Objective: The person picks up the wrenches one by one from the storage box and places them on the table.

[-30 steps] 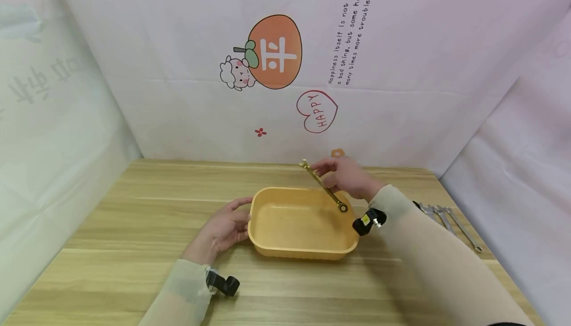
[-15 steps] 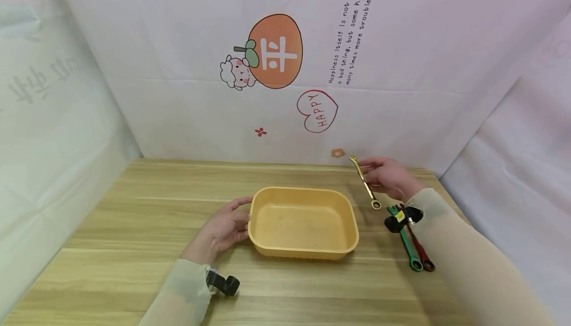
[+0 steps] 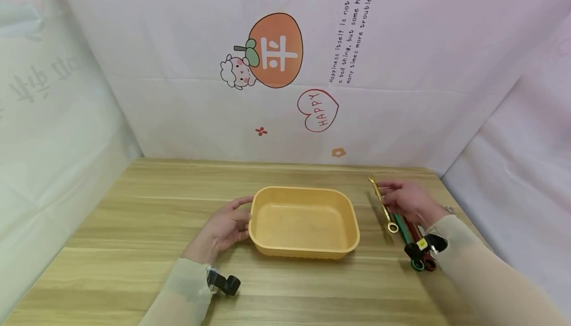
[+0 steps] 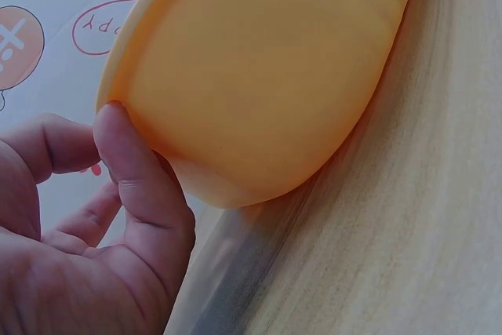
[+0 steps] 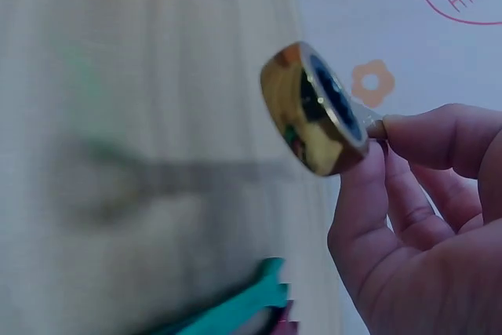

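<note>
My right hand (image 3: 410,202) pinches a gold ratcheting combination wrench (image 3: 382,206) by its shaft. In the head view it is held at a slant above the right part of the table, and its ring end (image 5: 314,107) faces the right wrist camera. Below that hand lie a green wrench (image 3: 403,229) and a red wrench (image 3: 415,228) side by side, partly hidden by the hand and wrist camera. My left hand (image 3: 227,224) holds the left rim of a yellow plastic bin (image 3: 305,254), its thumb (image 4: 129,154) against the rim. Nothing lies in the bin.
A wooden table (image 3: 156,227) carries everything. Behind it hangs a printed white cloth (image 3: 187,118); more white cloth closes both sides. Part of a silver wrench (image 3: 449,210) shows beyond the right wrist at the table's right side.
My right hand has carried the gold wrench from above the bin's right side rightward, then down toward the green and red wrenches. The left hand and bin have stayed put.
</note>
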The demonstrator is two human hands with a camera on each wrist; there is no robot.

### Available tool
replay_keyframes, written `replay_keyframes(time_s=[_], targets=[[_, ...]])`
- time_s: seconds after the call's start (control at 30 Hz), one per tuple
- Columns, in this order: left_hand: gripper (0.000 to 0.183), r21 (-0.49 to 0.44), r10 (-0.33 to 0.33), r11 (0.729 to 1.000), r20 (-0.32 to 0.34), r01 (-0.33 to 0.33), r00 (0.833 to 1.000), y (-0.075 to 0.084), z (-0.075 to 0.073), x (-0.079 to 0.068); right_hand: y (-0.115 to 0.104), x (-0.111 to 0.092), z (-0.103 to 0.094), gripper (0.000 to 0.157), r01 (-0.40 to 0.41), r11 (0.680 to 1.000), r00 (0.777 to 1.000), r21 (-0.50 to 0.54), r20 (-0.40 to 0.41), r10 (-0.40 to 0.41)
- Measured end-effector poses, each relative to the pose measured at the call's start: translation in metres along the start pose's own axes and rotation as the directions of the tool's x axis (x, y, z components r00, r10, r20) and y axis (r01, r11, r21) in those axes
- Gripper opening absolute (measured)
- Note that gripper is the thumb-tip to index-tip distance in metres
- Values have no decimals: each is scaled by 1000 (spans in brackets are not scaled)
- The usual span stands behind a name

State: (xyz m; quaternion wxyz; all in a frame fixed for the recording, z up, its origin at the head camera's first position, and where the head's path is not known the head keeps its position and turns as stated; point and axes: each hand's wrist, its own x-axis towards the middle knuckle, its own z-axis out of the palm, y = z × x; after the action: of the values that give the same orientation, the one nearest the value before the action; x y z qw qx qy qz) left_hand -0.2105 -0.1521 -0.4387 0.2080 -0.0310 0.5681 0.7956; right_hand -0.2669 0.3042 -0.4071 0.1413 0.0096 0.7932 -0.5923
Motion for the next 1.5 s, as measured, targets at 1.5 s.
replay_keyframes(time_s=[1.5], targets=[[58, 2, 14, 1000, 42, -14, 999, 1, 1, -2, 26, -51, 29, 66, -126, 761, 971, -637, -236, -37]])
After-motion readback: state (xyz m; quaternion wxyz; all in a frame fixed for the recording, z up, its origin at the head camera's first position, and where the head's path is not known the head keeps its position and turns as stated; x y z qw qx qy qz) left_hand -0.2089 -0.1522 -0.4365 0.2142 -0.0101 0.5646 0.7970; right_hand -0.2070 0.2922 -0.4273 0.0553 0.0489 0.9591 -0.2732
